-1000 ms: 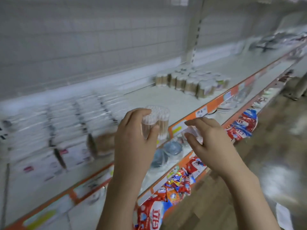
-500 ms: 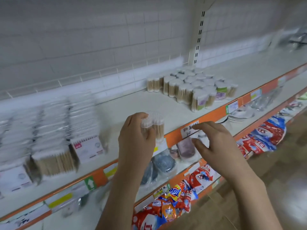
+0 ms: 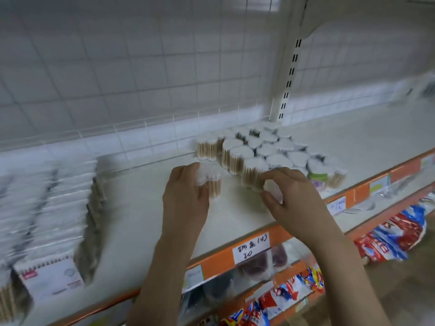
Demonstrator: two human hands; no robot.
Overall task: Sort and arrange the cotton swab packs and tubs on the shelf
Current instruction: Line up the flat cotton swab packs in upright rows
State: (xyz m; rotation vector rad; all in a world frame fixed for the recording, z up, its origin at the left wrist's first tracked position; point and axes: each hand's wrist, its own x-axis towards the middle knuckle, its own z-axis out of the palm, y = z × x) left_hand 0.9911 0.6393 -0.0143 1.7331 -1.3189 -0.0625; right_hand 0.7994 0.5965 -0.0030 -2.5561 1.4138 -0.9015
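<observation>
Clear tub of cotton swabs (image 3: 213, 182) held in left hand (image 3: 186, 196), fingers curled round its side, base at or just above the shelf (image 3: 146, 208), near the front-left edge of the cluster of tubs (image 3: 266, 151). Right hand (image 3: 292, 196) half curled at the cluster's nearest tub (image 3: 253, 172); fingertips touching or nearly so, firm hold not confirmed owing to blur. Flat swab packs (image 3: 47, 208) stacked in rows well apart to the left. Judged light, with thin rigid plastic walls: smooth and likely slippery, prone to tipping given the tall narrow form, lid possibly loose. Best taken round the mid-body, thumb opposing fingers, not by the lid. Moderate squeeze advised to avoid cracking or popping the cap.
</observation>
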